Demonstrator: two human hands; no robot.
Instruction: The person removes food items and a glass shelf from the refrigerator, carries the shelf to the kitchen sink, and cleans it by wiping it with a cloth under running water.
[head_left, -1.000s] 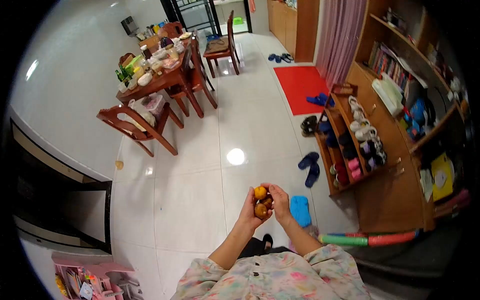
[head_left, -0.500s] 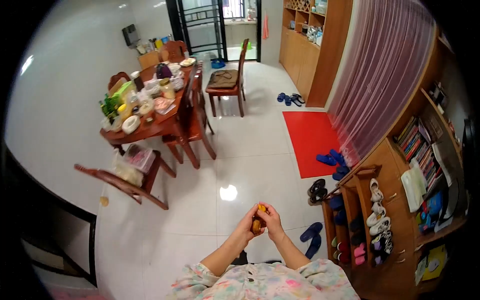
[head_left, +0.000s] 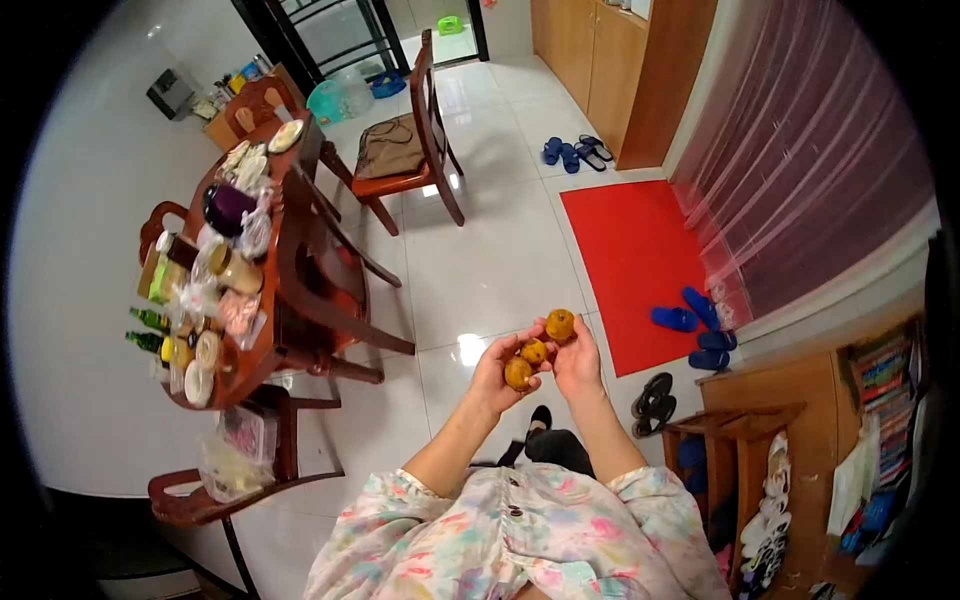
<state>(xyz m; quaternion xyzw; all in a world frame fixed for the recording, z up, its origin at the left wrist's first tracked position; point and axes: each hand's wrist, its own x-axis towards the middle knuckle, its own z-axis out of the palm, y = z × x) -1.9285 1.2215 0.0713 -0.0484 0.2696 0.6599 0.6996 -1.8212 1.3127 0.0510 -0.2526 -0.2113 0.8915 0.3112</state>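
Three small, round, yellow-brown fruits are in my hands, in front of my body; their exact kind I cannot tell. My left hand [head_left: 493, 373] is cupped palm up around the nearest fruit [head_left: 518, 374]. The middle fruit [head_left: 534, 352] lies against its fingers, close to the right hand. My right hand [head_left: 577, 364] holds the farthest fruit [head_left: 559, 324] between thumb and curled fingers. The two hands are side by side, nearly touching.
At left stands a wooden dining table [head_left: 262, 345] crowded with jars, bottles and bags. A chair [head_left: 395, 185] with a brown bag is ahead. On the right are a red mat [head_left: 620, 270], blue slippers [head_left: 675, 319], black sandals [head_left: 654, 404] and a shoe rack [head_left: 740, 425].
My hands have moved forward and apart, uncovering the fruits that they partly hid before. The view has shifted: the table now looks closer at left, and a shoe shows below my hands.
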